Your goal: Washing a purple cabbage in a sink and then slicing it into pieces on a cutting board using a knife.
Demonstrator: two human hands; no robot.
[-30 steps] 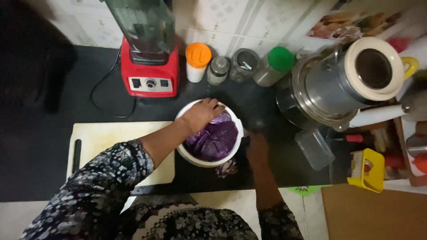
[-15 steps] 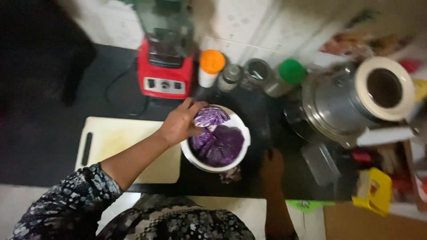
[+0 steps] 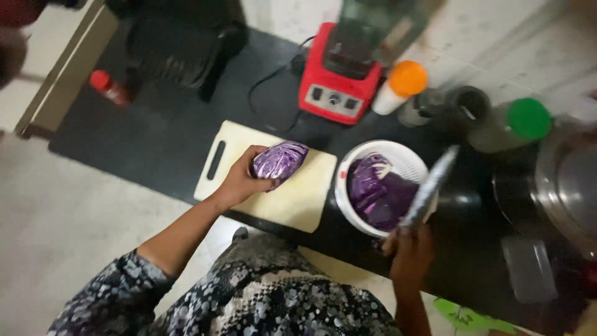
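Black countertop (image 3: 155, 149) runs across the scene, with pale floor on the near left. On it lies a cream cutting board (image 3: 292, 199) with a handle slot at its left end. Above the board, the left hand (image 3: 239, 180) is closed around a wedge of purple cabbage (image 3: 281, 160), fingers wrapped under it and its cut face turned up. Just right of the board stands a white colander bowl (image 3: 407, 163) holding more purple cabbage pieces (image 3: 376, 193). The right hand (image 3: 409, 249), at the near edge of the counter beside the bowl, grips the handle of a knife (image 3: 432, 183), whose blurred blade slants up and right over the bowl's rim. At the far side sit a red blender base (image 3: 336, 93), an orange-capped bottle (image 3: 401, 84), a dark jar (image 3: 466, 109) and a green-lidded container (image 3: 516, 124). A steel vessel (image 3: 569, 186) fills the right edge.
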